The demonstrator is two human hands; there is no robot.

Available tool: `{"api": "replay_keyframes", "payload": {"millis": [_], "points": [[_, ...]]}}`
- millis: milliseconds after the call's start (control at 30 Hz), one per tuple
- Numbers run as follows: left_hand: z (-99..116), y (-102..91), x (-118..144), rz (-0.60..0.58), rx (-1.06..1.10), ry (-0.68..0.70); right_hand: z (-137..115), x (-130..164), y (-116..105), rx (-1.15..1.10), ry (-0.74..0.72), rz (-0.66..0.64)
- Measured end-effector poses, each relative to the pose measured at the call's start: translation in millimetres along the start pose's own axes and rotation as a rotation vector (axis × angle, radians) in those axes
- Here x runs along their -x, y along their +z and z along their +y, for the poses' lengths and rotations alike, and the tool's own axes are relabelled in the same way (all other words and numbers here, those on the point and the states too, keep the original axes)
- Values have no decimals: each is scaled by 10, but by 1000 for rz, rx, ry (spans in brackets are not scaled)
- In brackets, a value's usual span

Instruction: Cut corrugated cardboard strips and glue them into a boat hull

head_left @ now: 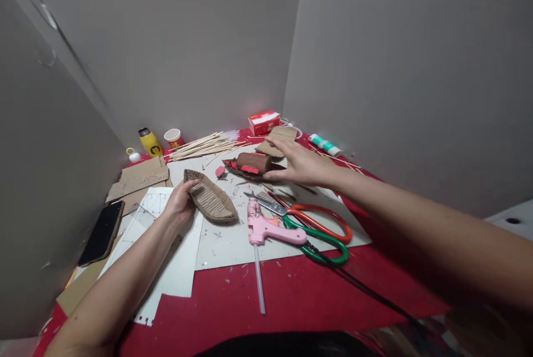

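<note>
1. Two hands are at work, one on each cardboard piece. Your left hand (180,201), left of the frame's middle, grips the cardboard boat hull (210,197) by its near-left rim, thumb over the edge and fingers curled under it. The hull runs from the hand toward the lower right, ribbed inside facing up.
2. Your right hand (297,162) is spread open, palm down, at the frame's middle. Its fingertips touch the right end of the brown and red cabin block (254,162), which lies just left of the hand and well above the hull.
3. Just below that hand lie the scissors (310,222), one handle orange, one green. The pink glue gun (266,229) lies touching them on the left, its glue stick pointing down toward the frame's bottom.
4. Above the hands, a bundle of wooden sticks (204,146) fans out. Past it stand a yellow bottle (150,142) and a paper cup (173,137) in the upper left, and a red box (264,122) in the corner.
5. A dark phone (102,232) lies at the far left on cardboard scraps.
6. Hard to make out: your right palm hides part of a flat cardboard piece (278,140) and whatever lies under it. The fingers of your left hand under the hull are hidden. Both arms are cut off by the frame's lower edge.
</note>
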State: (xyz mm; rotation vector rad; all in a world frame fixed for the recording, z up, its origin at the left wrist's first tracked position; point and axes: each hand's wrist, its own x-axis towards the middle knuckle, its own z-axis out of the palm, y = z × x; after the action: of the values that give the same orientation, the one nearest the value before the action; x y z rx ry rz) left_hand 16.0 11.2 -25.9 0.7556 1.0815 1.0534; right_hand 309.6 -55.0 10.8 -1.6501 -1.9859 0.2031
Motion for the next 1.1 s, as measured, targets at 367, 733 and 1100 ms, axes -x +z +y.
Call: {"api": "replay_keyframes", "payload": {"millis": [367,733,1100], "points": [[-55,-155,-155,0,-187,183,54,-294,100,175,-23,-264],[65,-25,81,-240,-403,358,-775,-245,322,-421,-286,21],[159,49,314,-560,-714,277,-865,-444,548,-537,-234,-226]]}}
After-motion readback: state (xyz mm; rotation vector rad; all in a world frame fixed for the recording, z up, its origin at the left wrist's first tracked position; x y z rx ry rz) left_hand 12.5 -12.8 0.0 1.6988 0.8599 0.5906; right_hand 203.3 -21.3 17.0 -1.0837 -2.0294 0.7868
